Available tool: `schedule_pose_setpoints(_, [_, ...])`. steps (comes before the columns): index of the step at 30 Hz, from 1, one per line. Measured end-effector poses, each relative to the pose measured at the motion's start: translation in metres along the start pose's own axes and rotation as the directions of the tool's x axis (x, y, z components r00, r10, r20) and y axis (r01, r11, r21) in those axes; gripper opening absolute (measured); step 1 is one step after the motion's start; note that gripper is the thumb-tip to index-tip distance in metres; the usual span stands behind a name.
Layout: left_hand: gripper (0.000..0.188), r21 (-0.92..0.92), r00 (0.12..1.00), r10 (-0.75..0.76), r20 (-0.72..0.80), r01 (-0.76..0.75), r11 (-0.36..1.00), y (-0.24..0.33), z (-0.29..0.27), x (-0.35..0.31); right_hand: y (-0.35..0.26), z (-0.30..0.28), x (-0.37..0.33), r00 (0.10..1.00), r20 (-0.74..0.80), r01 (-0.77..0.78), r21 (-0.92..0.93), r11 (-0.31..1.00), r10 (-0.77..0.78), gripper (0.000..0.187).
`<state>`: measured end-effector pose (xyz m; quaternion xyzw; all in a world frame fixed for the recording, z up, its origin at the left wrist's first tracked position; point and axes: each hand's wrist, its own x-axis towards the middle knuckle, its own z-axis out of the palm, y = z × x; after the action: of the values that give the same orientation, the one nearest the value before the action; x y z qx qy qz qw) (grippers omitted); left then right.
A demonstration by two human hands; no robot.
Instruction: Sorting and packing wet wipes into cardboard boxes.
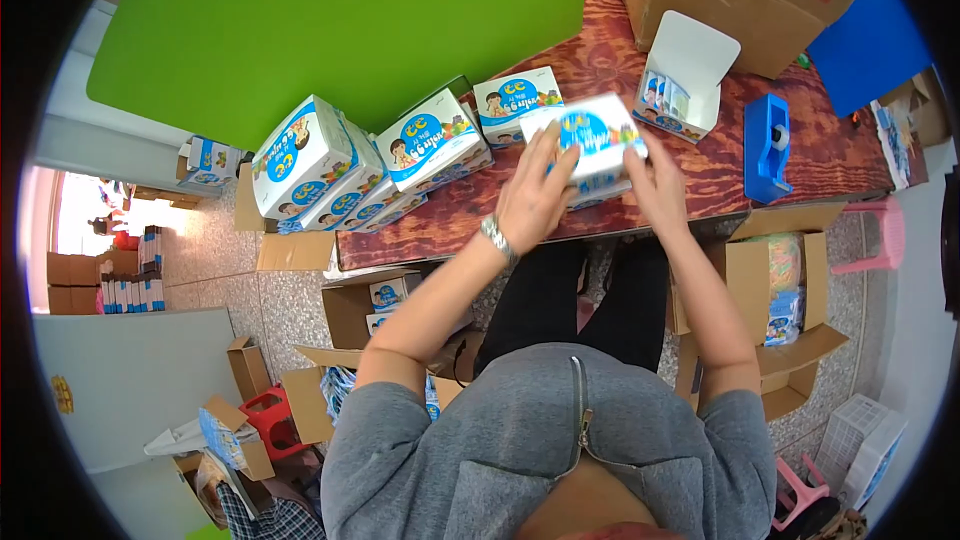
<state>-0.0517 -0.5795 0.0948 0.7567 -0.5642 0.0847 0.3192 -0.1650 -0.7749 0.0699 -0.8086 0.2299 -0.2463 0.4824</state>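
Near the tabletop's (715, 175) front edge, the left hand (537, 192) and right hand (659, 188) are clamping one white-and-blue box (600, 130) from both sides; whether a second is sitting beneath, I cannot tell. The step seems to be turning or squaring it; the next move probably calls for even support. Rightward, one blue tape dispenser (766, 148) is standing near the same edge. Leftward, at least five printed boxes (430, 143) are crowding together, overlaps hiding the exact count. Farther back, one open box (709, 105) is holding uncounted small packs (664, 96); one brown carton (725, 2) is standing toward the far right corner.
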Motion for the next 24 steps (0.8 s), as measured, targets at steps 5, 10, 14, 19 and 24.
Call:
schedule_pose_setpoints(5, [0.113, -0.535, 0.785, -0.614, 0.083, 0.554, 0.637, -0.017, 0.045, -0.083, 0.011, 0.004, -0.031, 0.983, 0.148, -0.121, 0.101, 0.988, 0.106, 0.056])
schedule_pose_setpoints(10, [0.095, -0.850, 0.551, -0.666, 0.503, 0.455, -0.265, 0.025, 0.060, -0.038, 0.062, 0.017, -0.024, 0.964, 0.168, -0.257, 0.384, 0.887, 0.207, 0.061])
schedule_pose_setpoints(14, [0.099, -0.893, 0.479, -0.760, 0.438, 0.329, -0.307, 0.050, 0.088, 0.001, 0.048, 0.020, 0.023, 0.973, 0.103, -0.224, 0.631, 0.743, 0.206, 0.067])
schedule_pose_setpoints(19, [0.090, -0.949, 0.460, -0.831, 0.313, 0.116, -0.294, 0.055, 0.130, 0.060, 0.063, -0.014, 0.013, 0.984, -0.164, -0.039, 0.151, 0.988, 0.064, 0.070])
schedule_pose_setpoints(24, [0.106, -0.952, 0.351, -0.897, 0.267, -0.049, -0.303, 0.046, 0.155, 0.105, 0.054, -0.069, -0.036, 0.983, -0.141, -0.086, 0.197, 0.977, 0.115, 0.058])
